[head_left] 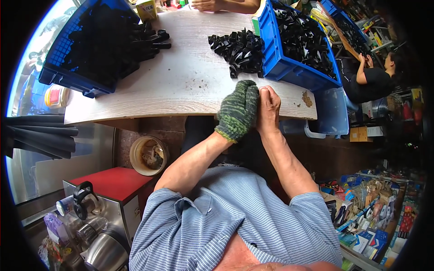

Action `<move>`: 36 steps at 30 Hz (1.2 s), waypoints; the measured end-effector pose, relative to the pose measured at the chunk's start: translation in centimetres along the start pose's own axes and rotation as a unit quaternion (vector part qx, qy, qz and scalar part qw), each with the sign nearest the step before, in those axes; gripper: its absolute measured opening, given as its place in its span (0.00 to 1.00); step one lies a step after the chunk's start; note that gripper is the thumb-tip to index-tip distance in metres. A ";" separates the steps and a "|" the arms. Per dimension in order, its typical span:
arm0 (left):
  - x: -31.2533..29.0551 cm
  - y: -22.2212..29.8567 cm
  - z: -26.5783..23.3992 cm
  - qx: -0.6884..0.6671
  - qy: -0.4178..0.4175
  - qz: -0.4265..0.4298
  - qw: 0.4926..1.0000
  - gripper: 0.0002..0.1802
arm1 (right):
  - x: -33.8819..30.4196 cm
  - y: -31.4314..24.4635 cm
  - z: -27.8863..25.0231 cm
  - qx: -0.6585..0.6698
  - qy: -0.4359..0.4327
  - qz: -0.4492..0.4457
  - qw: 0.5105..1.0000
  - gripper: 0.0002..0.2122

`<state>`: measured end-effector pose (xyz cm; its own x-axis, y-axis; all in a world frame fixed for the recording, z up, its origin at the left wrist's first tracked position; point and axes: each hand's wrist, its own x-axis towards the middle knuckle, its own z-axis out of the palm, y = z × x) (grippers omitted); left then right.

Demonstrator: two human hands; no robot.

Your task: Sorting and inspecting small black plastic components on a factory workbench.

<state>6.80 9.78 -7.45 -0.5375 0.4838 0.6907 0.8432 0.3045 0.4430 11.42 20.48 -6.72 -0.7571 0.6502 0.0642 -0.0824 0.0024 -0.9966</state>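
Note:
My left hand [237, 110], in a green-and-black knit glove, is closed at the table's near edge. Right beside it, my bare right hand [269, 109] is closed too, thumb on top. The two hands press together, and whatever they hold is hidden by the fingers. Just beyond them, a loose pile of small black angular plastic parts [239, 49] lies on the pale wooden table [183, 63]. Against that pile stands a blue crate [296, 67] filled with similar black parts.
Another blue crate [56, 74] at the left holds longer black pieces, some sticking out over the table. A person's hand [205, 4] rests at the far edge. Below are a bucket [135, 158] and a red-topped cabinet [110, 183]. Another person [373, 74] sits at the right.

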 end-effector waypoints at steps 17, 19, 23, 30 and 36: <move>5.6 -8.5 -0.2 -0.122 -0.006 -0.228 0.966 0.11 | 7.5 -5.1 -17.2 0.093 0.446 0.095 0.885 0.20; 5.8 -9.1 -0.3 -0.242 -0.038 -0.305 0.920 0.10 | 7.2 -4.8 -18.0 0.094 0.454 0.095 0.881 0.19; 6.8 -6.8 -2.2 -0.460 -0.102 -0.448 0.760 0.08 | 4.8 -4.3 -11.7 0.078 0.252 0.101 0.959 0.19; 5.5 -5.8 -1.5 -0.424 -0.200 -0.168 0.867 0.06 | 2.4 -2.1 -2.4 0.070 -0.121 0.076 0.987 0.19; 3.9 -3.9 -0.3 -0.350 -0.180 -0.118 0.912 0.14 | 1.7 -1.5 -1.7 0.039 -0.018 0.075 0.996 0.14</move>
<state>1.41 10.20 -6.35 -0.5605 0.7492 0.3529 0.4276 -0.1031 0.8981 11.32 22.90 -5.22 -0.7878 0.6103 -0.0824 -0.0148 -0.1526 -0.9882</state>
